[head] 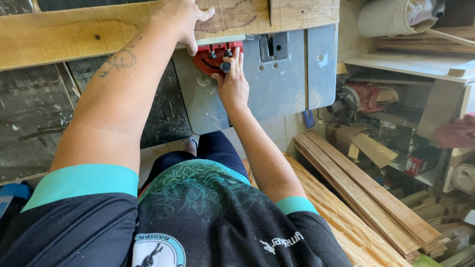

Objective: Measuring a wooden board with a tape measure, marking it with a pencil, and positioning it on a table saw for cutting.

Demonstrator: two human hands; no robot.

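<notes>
A long rough wooden board (pixel 74 32) lies across the top of a grey saw table (pixel 282 84). My left hand (pixel 180 20) presses flat on the board, fingers spread over its near edge. Just below it sits a red mitre gauge (pixel 213 59) with black knobs, set against the board. My right hand (pixel 231 81) rests on the gauge, fingertips at its black knob (pixel 225 66). The saw's blade slot (pixel 273 47) lies to the right of both hands, next to the board's edge.
Dark worn panels (pixel 34 113) stand to the left of the saw table. Thin wooden strips (pixel 361 193) are stacked on the floor at the right. Shelves (pixel 410 64) with offcuts, rags and a white bucket (pixel 391 17) fill the right side.
</notes>
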